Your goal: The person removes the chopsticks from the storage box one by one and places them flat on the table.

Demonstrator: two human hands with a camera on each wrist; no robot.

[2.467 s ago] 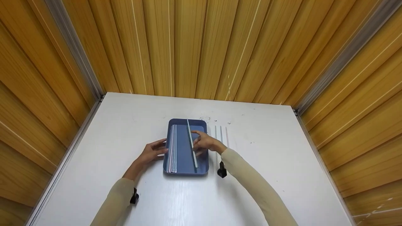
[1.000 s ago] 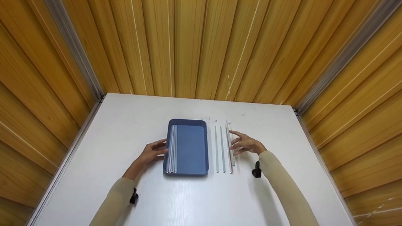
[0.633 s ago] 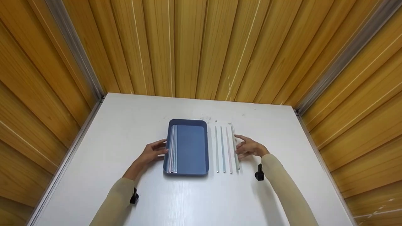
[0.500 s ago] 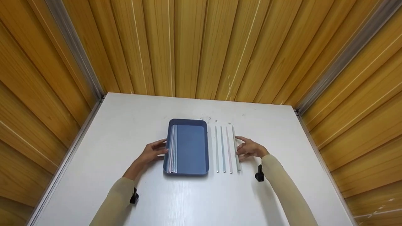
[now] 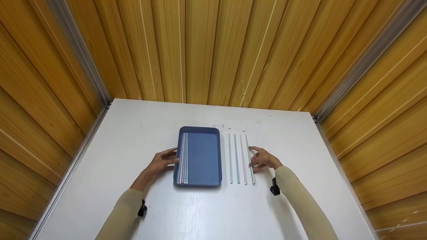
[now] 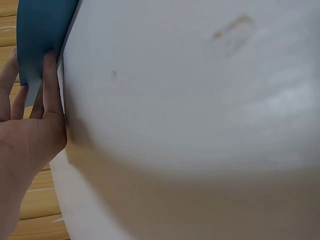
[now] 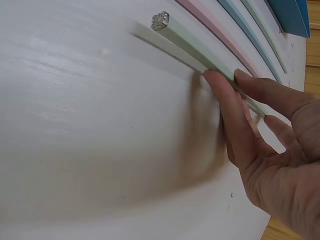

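Resting against the outermost, pale green stick (image 5: 250,159), the right hand (image 5: 263,160) lies with fingers nearly straight, fingertips (image 7: 216,82) touching the stick's side rather than pinching it. The stick looks thin, rigid and very light, with a smooth square section, so I judge it would skid or roll under a sideways nudge; a pinch near its middle, from above, seems the surest hold. Four sticks lie parallel on the bench (image 5: 133,133) just left of this hand: green, pink (image 5: 243,159), blue (image 5: 236,158) and a pale one (image 5: 230,158). One blue tray (image 5: 201,180) sits between the hands, with a few more sticks (image 5: 184,158) bunched along its left wall, too close together to count. The left hand (image 5: 160,162) rests open, fingers flat against the tray's left side.
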